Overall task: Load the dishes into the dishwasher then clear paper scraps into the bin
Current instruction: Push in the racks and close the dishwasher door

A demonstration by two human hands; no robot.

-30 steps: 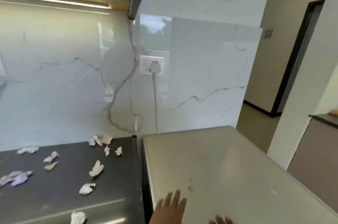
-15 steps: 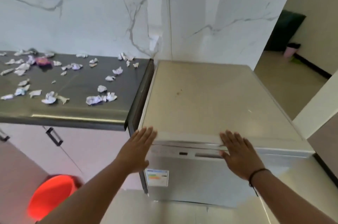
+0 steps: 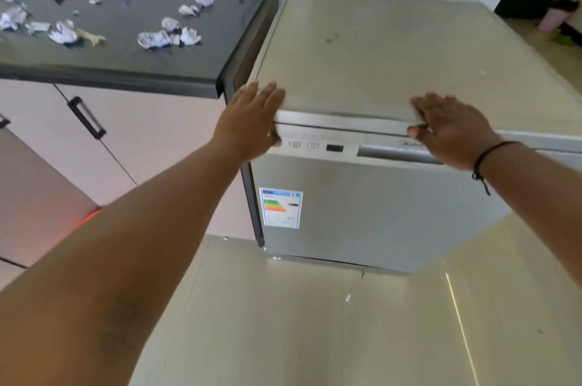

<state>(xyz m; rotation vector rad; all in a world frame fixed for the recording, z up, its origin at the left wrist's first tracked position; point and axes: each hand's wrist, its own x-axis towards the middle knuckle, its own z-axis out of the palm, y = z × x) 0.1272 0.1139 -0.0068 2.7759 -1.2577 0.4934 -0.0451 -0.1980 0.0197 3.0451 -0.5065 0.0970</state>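
Observation:
The steel dishwasher (image 3: 378, 215) stands right of the dark counter (image 3: 132, 61), and its door is closed. My left hand (image 3: 252, 121) lies with straight fingers on the front left corner of its top, thumb down at the front lip. My right hand (image 3: 450, 130) rests flat on the top's front edge further right, thumb at the seam above the door. Several crumpled paper scraps (image 3: 154, 39) are scattered over the counter. No dishes are in view.
A sliver of a red bin (image 3: 91, 217) shows on the floor behind my left forearm. Cabinet doors with a black handle (image 3: 86, 117) sit under the counter. A pink bottle (image 3: 554, 17) stands on the floor at far right. Small white bits (image 3: 348, 297) lie on the floor tiles.
My view has tilted down from the wall to the dishwasher front and floor. Both hands have slid from the top panel to its front edge, thumbs now at the lip.

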